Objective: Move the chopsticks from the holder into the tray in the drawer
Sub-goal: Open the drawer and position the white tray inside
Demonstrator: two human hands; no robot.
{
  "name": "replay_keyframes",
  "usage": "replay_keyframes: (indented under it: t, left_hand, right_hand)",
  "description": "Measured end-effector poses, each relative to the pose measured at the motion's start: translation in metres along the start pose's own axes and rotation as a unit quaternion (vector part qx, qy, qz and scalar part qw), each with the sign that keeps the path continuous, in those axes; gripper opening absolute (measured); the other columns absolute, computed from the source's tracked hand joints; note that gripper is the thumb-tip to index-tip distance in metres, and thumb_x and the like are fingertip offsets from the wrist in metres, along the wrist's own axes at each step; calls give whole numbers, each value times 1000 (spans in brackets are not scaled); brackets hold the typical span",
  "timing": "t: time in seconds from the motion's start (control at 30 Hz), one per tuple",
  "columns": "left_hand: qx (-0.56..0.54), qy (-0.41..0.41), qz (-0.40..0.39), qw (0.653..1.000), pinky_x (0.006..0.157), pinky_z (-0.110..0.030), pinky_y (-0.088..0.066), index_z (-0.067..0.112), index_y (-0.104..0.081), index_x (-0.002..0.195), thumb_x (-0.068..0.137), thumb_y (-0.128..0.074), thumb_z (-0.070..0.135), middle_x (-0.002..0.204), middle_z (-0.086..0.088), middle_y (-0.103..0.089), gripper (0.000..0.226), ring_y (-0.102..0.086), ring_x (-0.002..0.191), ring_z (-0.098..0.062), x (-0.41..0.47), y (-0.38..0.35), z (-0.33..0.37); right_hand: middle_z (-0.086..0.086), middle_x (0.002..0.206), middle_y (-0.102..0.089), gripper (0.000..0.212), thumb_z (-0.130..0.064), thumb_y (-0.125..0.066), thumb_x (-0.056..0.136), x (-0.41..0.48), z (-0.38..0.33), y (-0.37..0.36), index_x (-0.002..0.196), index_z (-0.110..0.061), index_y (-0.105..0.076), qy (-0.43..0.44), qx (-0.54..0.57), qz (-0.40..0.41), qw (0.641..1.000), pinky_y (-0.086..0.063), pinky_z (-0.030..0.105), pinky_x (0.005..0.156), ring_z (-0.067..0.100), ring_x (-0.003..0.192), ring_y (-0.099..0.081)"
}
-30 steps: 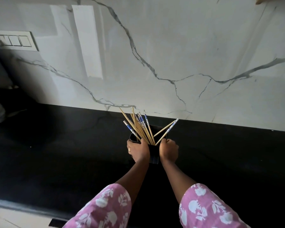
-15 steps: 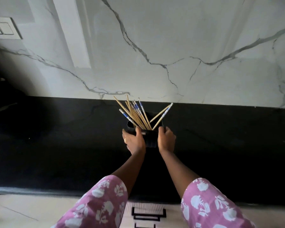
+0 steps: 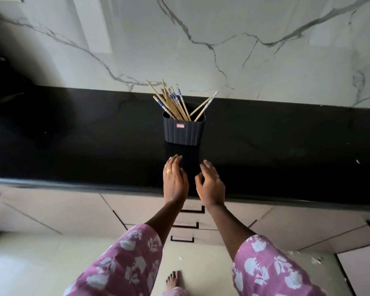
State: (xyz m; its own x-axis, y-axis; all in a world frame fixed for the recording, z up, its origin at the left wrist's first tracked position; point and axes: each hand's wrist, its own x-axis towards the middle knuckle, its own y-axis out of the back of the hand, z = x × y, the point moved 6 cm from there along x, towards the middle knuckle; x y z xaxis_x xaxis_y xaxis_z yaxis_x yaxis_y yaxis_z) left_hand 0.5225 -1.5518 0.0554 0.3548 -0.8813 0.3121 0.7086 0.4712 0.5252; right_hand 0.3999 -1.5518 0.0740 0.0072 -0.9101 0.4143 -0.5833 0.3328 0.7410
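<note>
A dark ribbed holder [image 3: 183,131] stands upright on the black counter [image 3: 73,146], near the marble wall. Several wooden chopsticks [image 3: 175,103] with blue-patterned tops fan out of it, two leaning right. My left hand [image 3: 175,180] and my right hand [image 3: 210,184] hover over the counter's front part, a short way in front of the holder and apart from it. Both hands hold nothing and their fingers are loosely spread. Below the counter edge a stack of drawers [image 3: 188,223] with dark handles sits shut; no tray is visible.
A white marble backsplash [image 3: 222,50] rises behind the counter. Pale cabinet fronts [image 3: 51,212] run under the counter on both sides of the drawers. A dark object [image 3: 0,86] fills the far left corner. My bare foot [image 3: 173,278] is on the light floor.
Both hands have let go of the holder and drawn back toward the counter's front edge. The view has tilted down, so the drawers and floor now show.
</note>
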Motion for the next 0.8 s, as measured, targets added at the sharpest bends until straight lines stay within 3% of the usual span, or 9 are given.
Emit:
replay_keyframes:
  t: [0.1,0.2,0.27,0.37,0.47,0.63,0.8]
  left_hand:
    - [56,-74,-35,995,110,-41,-35,2,-51,129,92,-42,-3,134,-17,-51,39,-42,130,-31,-47,9,0]
    - [99,-89,-84,988,102,-39,-41,-2,-52,127,89,-43,-6,129,-21,-54,39,-50,120,-35,-94,14,-9]
    - [119,-71,-120,983,103,-36,-40,-2,-51,129,89,-42,-7,130,-21,-53,42,-50,121,-34,-118,13,-20]
    - [158,-18,-193,968,112,-33,-30,4,-39,140,92,-36,-2,143,-16,-42,49,-37,134,-28,-138,1,-40]
    - [195,15,-263,945,116,-30,-16,8,-26,147,96,-27,6,154,-11,-28,52,-23,142,-23,-137,-14,-64]
    - [295,-24,-333,895,120,-32,-4,5,-10,150,96,-28,7,158,-12,-12,57,-8,147,-23,-109,-49,-93]
    - [318,-59,-352,879,119,-31,-5,7,-24,147,96,-31,10,152,-9,-29,52,-22,142,-20,-89,-71,-109]
  right_hand:
    - [16,113,-70,35,-4,-78,69,-52,-1,8,103,-1,-71,97,-31,-6,995,-56,41,84,30,107,-66]
    - [15,108,-72,36,-4,-80,65,-96,11,7,100,-1,-72,105,-39,-54,992,-58,37,78,29,102,-69]
    - [14,121,-66,36,-9,-71,77,-113,21,-4,112,-3,-66,58,-44,-137,988,-55,35,87,27,114,-63]
    - [9,147,-42,48,-19,-51,92,-129,41,-32,138,-9,-42,-9,-63,-269,961,-40,34,106,23,137,-37]
    - [11,154,-27,57,-23,-47,96,-128,47,-57,146,-7,-25,-12,-103,-333,937,-20,33,118,22,144,-22]
    - [15,157,-18,57,-15,-39,98,-109,56,-99,148,-3,-14,35,-173,-355,918,-9,37,120,27,146,-14]
    - [19,148,-33,48,-10,-33,98,-101,55,-133,143,1,-23,110,-231,-363,896,-20,41,117,32,139,-29]
